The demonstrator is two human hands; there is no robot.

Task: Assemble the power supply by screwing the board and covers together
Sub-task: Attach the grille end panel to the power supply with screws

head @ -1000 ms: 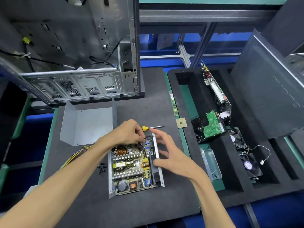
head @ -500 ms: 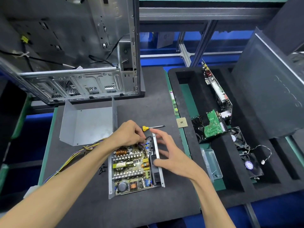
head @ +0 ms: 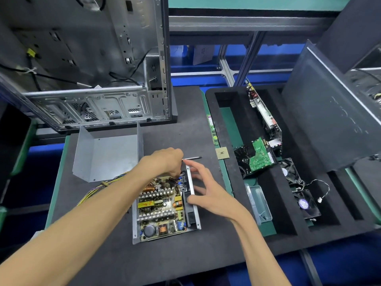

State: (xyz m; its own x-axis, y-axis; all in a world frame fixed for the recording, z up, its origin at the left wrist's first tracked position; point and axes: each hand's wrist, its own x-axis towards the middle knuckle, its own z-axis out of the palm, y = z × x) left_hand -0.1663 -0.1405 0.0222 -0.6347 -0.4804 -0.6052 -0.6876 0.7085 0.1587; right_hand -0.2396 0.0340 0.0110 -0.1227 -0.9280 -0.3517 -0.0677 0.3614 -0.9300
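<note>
Open power supply (head: 165,207) flat on the dark mat (head: 115,265), circuit board exposed. Left hand (head: 165,162) curled at its far corner, fingertips hidden, grasp unclear. Right hand (head: 208,193) spread, fingers steadying the side wall. Loose cover (head: 107,155) just behind.

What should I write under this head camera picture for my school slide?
Two hands work on an open power supply: left hand reaches into the board's far corner, right hand steadies the metal side wall.

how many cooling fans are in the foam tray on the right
2. One black square cooling fan lies just right of the green circuit board; the other black fan with a purple hub sticker sits nearer the camera, its wire trailing right. Others may be hidden in deeper tray slots.
</note>
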